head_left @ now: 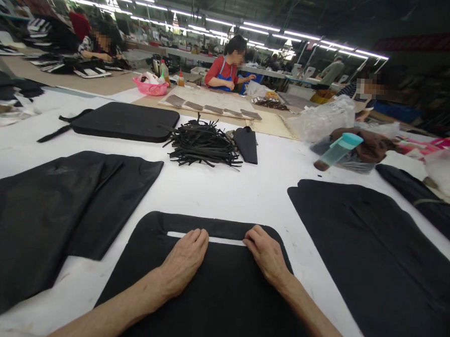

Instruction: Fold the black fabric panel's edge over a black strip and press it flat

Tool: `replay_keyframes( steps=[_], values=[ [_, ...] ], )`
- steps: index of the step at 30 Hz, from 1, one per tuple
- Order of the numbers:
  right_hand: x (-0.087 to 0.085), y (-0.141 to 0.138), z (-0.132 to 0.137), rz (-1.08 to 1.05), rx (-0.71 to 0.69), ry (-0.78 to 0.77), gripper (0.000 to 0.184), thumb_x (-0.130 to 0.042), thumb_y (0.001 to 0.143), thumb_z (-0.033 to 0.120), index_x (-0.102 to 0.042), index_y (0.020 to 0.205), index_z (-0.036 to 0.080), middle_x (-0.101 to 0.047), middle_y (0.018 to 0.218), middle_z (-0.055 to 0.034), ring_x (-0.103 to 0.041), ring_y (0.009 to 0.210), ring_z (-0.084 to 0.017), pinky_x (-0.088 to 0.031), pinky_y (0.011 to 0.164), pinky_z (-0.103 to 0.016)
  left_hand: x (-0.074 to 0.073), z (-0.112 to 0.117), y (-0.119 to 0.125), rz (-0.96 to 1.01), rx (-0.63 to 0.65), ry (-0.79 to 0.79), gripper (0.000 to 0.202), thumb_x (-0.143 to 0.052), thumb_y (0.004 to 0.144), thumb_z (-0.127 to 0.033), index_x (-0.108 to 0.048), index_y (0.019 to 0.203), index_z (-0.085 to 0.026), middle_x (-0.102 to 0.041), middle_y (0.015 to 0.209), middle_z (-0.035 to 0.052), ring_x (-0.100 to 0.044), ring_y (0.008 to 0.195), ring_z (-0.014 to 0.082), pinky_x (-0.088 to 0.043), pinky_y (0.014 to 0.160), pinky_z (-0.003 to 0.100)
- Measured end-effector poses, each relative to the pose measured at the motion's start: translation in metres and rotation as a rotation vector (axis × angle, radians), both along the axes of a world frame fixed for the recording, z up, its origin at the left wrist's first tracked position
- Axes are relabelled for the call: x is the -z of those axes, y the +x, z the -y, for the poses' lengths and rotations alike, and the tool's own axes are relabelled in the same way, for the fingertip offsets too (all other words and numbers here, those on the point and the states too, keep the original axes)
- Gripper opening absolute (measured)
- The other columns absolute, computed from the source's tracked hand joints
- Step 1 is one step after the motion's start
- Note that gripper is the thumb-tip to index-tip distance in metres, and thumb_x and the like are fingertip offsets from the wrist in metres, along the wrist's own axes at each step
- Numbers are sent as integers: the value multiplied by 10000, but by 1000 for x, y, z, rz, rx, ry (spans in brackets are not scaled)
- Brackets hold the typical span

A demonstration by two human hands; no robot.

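A large black leather-like panel with rounded corners lies flat before me. Near its far edge runs a long narrow slot, white inside; I cannot tell whether that is the tabletop or a white strip. My left hand is at the slot's near edge left of its middle, fingers pressed together and bent down onto the panel. At the slot's right end my right hand has its fingers curled in, gripping the panel there. Both sets of fingertips are partly hidden.
Black sheets lie to the left and another black piece to the right. Beyond are a padded black panel, a heap of black strips and a teal-lidded bottle. Co-workers, one in red, sit farther off.
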State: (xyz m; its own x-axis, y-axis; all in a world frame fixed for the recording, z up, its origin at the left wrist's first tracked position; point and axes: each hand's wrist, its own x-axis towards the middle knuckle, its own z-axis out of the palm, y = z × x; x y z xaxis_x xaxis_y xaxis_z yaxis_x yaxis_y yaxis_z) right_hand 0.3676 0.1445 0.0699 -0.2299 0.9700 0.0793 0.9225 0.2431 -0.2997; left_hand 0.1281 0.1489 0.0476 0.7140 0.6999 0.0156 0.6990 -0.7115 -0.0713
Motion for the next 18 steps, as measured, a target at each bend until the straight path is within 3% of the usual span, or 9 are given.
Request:
replay_keyframes(
  steps=[7, 18],
  values=[
    [-5, 2, -4, 25, 72, -41, 154, -431, 900, 198, -514, 772, 217, -539, 811, 8, -522, 778, -150, -374, 708, -251, -16, 6, 0, -66, -20, 32, 600, -440, 724, -31, -344, 1316, -47, -505, 1145, 154, -473, 1022, 257, -417, 909, 389],
    [-17, -10, -24, 180, 253, -267, 174, -472, 844, 183, -561, 696, 176, -584, 718, -9, -545, 696, -173, -360, 602, -291, -7, 8, 12, -84, -26, 179, 497, -378, 769, -15, -449, 1257, -74, -540, 982, 119, -512, 864, 248, -468, 777, 392]
  ],
)
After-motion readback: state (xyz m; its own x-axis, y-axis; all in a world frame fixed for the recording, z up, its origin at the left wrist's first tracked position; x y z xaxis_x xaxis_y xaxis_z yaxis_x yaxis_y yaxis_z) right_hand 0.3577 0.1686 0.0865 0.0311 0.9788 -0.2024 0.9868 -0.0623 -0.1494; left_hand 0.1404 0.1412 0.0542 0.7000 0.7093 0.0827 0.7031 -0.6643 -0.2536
